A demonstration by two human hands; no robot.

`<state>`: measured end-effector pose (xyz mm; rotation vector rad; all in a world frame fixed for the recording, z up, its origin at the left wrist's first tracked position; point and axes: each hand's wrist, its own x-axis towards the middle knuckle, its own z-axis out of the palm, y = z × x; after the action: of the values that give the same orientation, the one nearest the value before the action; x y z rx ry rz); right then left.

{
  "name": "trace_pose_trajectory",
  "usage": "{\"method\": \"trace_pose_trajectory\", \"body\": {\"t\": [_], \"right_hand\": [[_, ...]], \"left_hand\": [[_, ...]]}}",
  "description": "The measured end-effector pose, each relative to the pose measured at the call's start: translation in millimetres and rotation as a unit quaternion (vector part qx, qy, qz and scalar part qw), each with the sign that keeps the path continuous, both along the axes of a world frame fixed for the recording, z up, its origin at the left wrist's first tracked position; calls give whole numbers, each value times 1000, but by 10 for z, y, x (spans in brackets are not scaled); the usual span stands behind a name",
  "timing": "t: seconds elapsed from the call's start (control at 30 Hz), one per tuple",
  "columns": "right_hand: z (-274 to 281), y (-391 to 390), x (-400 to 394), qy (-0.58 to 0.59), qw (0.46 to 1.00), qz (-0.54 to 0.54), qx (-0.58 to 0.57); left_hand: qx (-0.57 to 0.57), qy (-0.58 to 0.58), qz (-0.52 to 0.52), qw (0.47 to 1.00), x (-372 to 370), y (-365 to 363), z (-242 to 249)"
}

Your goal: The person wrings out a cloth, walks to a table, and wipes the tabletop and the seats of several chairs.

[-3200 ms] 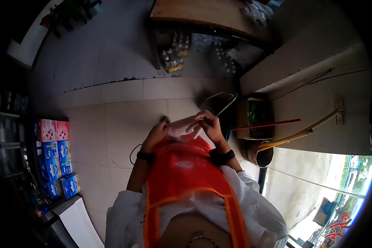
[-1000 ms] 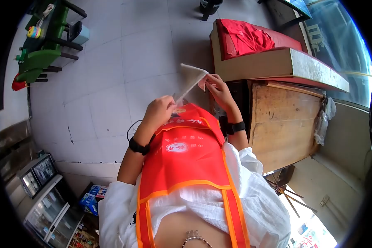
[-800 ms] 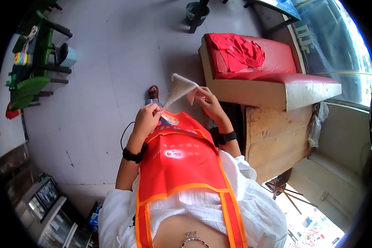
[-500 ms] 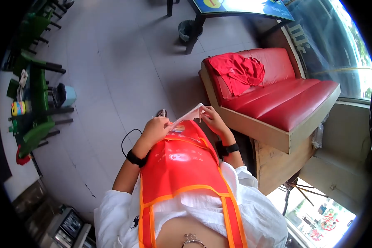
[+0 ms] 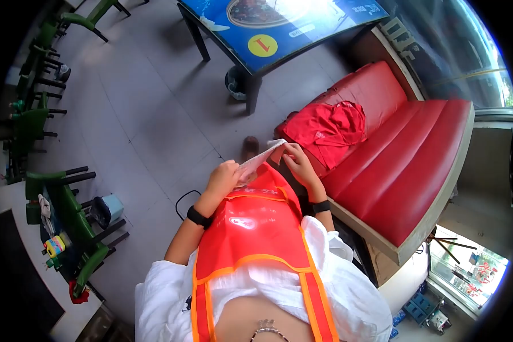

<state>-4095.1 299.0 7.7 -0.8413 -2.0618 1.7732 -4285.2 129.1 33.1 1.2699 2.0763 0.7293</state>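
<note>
My left hand is closed on one end of a thin, pale, partly see-through sheet in front of my waist. Its other, upper end is pinched in my right hand, so the sheet slants up between the two. Whether it is plastic or paper I cannot make out. Right below both hands is the red apron with orange edging that I wear over a white shirt. Each wrist has a black band. A shoe shows on the floor just past the sheet.
A red padded bench with a crumpled red cloth stands close on my right. Ahead is a blue-topped table, with a waste bin by its leg. Green chairs and a light blue bin line the left side.
My view has turned and moved forward, bringing the blue table and red bench nearer. Both hands keep hold of the pale sheet, which shows more of its surface.
</note>
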Motion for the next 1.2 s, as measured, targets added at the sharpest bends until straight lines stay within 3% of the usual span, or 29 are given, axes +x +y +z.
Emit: {"method": "trace_pose_trajectory", "body": {"t": [0.2,0.43,0.63,0.83,0.9,0.97,1.03,1.07,1.1,1.17,1.2], "right_hand": [[152,1022,-1056,-1,997,32,70],[444,1710,-1877,0,997,11,71],[302,2033,-2307,-54,998,-42,7],[74,2378,-3011,-58,972,-224,39],[118,2511,-3321,-142,909,-326,219],[55,2596,-3578,-134,887,-394,200],[-89,2598,-3779,-84,891,-444,43],[-301,2563,-3915,4,866,-494,-75],[-363,2510,-4018,56,844,-505,-173],[-482,2451,-4154,72,757,-527,-381],[-576,2460,-4176,71,752,-535,-379]], "left_hand": [[-51,136,25,989,-886,1033,365],[-22,76,56,995,-1778,1717,358],[14,90,-56,994,-2857,2543,340],[55,106,-211,970,-3836,3852,366],[139,66,-225,962,-4027,4237,362],[181,89,-264,943,-4197,4521,258],[66,-39,-275,958,-4300,4637,134],[-15,-83,-288,954,-4333,4692,35],[-24,-88,-303,949,-4377,4685,-184],[-187,-288,-258,903,-4415,4672,-775],[-181,-335,-235,894,-4361,4641,-933]]}}
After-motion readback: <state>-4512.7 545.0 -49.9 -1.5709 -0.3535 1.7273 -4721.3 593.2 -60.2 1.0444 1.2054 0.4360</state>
